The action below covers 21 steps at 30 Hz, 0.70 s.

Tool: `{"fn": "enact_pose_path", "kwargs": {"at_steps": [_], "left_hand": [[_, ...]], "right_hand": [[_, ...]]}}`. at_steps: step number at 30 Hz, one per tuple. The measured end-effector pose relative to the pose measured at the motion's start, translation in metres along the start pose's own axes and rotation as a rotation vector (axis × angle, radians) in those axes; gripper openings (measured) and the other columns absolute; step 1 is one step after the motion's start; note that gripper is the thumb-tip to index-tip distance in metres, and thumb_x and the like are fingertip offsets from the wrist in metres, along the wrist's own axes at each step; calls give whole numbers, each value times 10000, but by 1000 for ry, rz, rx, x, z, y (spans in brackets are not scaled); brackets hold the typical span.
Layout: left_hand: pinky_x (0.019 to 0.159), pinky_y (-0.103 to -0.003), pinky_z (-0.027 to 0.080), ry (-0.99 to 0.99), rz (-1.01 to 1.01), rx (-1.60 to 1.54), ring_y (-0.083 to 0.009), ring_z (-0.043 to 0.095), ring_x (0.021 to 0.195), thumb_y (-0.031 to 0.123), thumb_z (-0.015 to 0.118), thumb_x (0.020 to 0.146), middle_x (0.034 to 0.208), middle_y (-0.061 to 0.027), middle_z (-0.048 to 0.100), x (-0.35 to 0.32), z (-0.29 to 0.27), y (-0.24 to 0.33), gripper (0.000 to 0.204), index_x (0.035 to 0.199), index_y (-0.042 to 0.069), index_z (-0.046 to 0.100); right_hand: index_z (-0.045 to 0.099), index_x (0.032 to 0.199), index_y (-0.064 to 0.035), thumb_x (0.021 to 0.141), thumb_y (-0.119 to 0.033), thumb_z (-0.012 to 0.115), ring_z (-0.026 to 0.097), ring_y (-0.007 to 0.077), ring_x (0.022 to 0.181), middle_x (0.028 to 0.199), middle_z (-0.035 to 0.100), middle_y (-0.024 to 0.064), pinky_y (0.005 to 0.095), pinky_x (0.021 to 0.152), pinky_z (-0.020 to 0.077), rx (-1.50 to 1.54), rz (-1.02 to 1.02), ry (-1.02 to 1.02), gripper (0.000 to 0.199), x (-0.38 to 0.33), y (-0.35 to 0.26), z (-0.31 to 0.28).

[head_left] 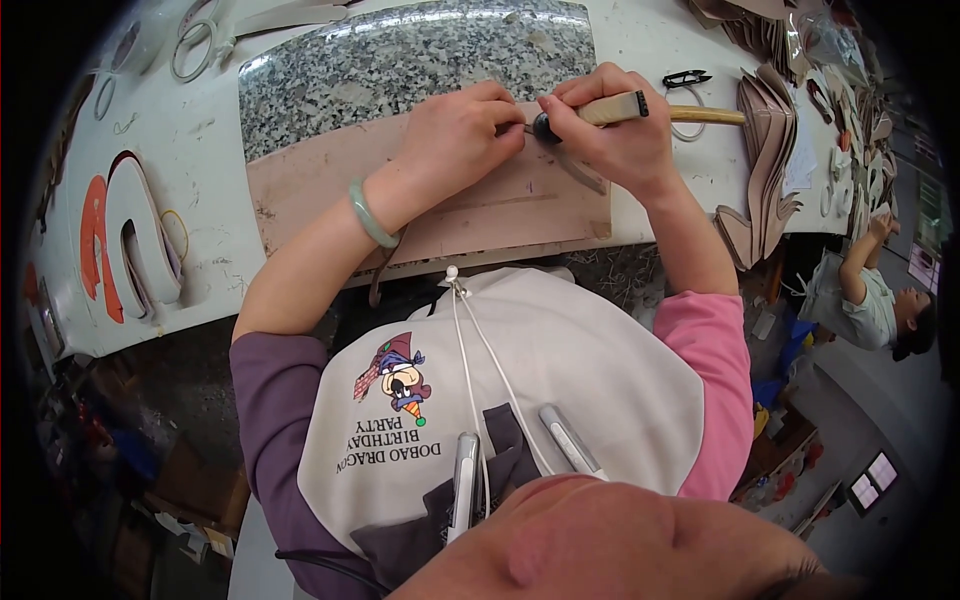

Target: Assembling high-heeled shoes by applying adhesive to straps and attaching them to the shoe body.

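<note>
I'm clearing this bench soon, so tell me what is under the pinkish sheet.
The speckled slab shows beyond the far edge of the pinkish sheet and appears to run beneath it. Anything else under there is covered and cannot be seen.

Head-worn fisheye — close, facing down

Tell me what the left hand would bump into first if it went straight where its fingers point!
Probably the dark, round tool end, just to the right of the left hand's fingertips, by the right hand. Depth is hard to judge.
</note>
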State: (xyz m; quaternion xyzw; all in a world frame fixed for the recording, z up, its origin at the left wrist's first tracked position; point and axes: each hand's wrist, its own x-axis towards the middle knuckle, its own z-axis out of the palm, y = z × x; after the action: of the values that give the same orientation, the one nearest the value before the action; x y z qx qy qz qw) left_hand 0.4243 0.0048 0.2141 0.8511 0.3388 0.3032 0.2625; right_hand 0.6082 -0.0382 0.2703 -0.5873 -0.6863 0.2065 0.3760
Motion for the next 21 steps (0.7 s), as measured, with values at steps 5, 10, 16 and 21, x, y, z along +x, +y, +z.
{"fn": "enact_pose_path", "kwargs": {"at_steps": [5,10,16,21], "left_hand": [[566,-276,471,-8,1,-48,-173,598,632,184,640,802,898,67,651,1,-1,0,110,765,122,724],[574,-276,472,-19,-19,-60,-180,594,633,180,642,806,883,63,650,-2,-2,0,115,758,113,722],[593,-283,482,-81,-51,-162,-188,595,646,171,648,820,928,28,638,2,-12,-3,96,840,113,721],[603,-289,489,-119,30,-73,-192,595,649,166,651,828,964,-1,623,-1,-16,-12,113,909,120,714]], "right_hand": [[626,694,-57,719,-23,748,581,113,634,762,702,29,208,594,456,-15,-153,29,129,4,-4,-2],[633,695,-75,715,-29,750,554,97,620,747,704,5,201,590,439,-193,-201,9,128,3,-4,-3],[633,693,-75,711,-35,751,535,87,615,736,705,2,197,586,428,-106,-174,-4,126,0,-1,4],[630,691,-62,710,-38,755,539,89,622,741,705,14,199,589,434,-65,-102,-10,129,0,1,4]]}}
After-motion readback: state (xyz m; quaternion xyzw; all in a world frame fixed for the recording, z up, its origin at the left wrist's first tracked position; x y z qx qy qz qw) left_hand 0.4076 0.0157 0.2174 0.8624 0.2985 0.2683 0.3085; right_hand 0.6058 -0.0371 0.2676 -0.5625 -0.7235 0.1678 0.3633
